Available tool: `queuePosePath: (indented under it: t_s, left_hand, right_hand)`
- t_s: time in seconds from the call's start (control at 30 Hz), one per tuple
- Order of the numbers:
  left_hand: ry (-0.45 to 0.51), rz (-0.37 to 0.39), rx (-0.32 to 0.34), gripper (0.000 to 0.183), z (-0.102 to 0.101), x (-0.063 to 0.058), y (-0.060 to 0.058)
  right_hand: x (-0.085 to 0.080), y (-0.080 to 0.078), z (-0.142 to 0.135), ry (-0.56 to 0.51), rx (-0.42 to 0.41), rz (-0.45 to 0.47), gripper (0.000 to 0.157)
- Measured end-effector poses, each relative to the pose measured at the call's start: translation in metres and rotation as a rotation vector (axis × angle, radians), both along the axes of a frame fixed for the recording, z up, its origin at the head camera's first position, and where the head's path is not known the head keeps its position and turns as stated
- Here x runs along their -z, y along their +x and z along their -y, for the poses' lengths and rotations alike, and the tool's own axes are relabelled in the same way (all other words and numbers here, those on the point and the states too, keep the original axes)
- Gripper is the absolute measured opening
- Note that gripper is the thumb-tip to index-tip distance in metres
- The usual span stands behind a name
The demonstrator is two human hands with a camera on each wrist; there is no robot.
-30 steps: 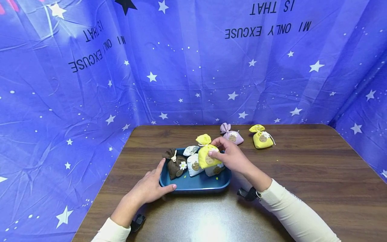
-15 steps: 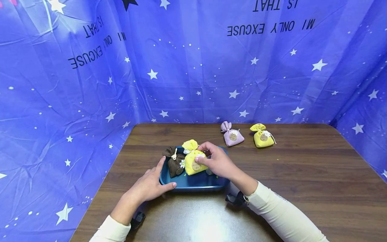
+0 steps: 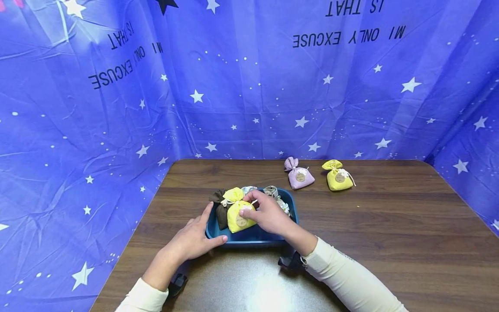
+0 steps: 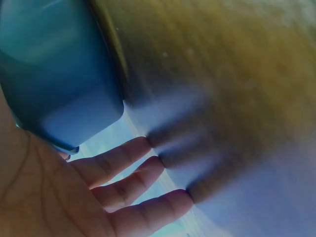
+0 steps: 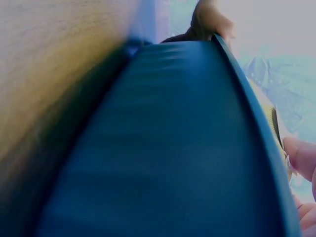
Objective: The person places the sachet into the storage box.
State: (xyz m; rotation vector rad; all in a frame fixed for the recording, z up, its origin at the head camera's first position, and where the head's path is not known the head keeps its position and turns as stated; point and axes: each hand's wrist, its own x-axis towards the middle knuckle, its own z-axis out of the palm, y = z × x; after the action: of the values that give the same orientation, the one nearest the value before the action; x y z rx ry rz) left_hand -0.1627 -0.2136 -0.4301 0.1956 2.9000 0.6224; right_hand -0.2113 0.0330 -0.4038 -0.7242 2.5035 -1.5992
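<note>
In the head view my right hand [image 3: 269, 215] pinches a small yellow drawstring sachet [image 3: 238, 219] by its right side, between thumb and fingers. It is over the left part of a dark blue tray [image 3: 265, 238], in front of a brown sachet [image 3: 222, 216]. A white sachet [image 3: 248, 189] is mostly hidden behind my right hand, and a greyish patterned sachet [image 3: 283, 206] shows at the tray's right. My left hand [image 3: 191, 239] rests against the tray's left end, its fingers spread. The left wrist view shows extended fingers [image 4: 148, 210] beside the tray [image 4: 74, 74].
A lilac sachet [image 3: 300, 177] and another yellow sachet [image 3: 338, 178] lie on the wooden table [image 3: 390, 225] behind and right of the tray. A blue star-printed curtain [image 3: 249, 86] encloses the table's back and sides.
My right hand has carried the yellow sachet leftward and slightly toward me, from above the tray's right part to in front of the brown sachet. My left hand has stayed at the tray's left end.
</note>
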Motion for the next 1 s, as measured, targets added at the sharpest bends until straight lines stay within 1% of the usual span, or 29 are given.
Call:
queuePosePath:
  t_s: [0.3, 0.6, 0.7, 0.87, 1.0]
  left_hand:
    - [0.001, -0.028, 0.006, 0.110, 0.000, 0.001, 0.001]
    - [-0.003, -0.069, 0.021, 0.112, 0.001, 0.002, 0.001]
    - [-0.006, -0.074, 0.021, 0.113, 0.000, 0.002, 0.001]
    - [-0.009, -0.073, 0.023, 0.113, -0.001, 0.001, 0.001]
    - [-0.011, -0.066, 0.013, 0.113, -0.001, -0.001, 0.002]
  right_hand:
    - [0.008, 0.004, 0.013, 0.027, -0.008, 0.002, 0.019]
    - [0.015, 0.007, 0.027, 0.097, -0.023, -0.036, 0.019]
    - [0.017, 0.008, 0.032, 0.108, -0.026, -0.055, 0.021]
    - [0.018, 0.008, 0.036, 0.134, -0.010, -0.062, 0.021]
    - [0.018, 0.009, 0.038, 0.152, -0.028, -0.069, 0.021]
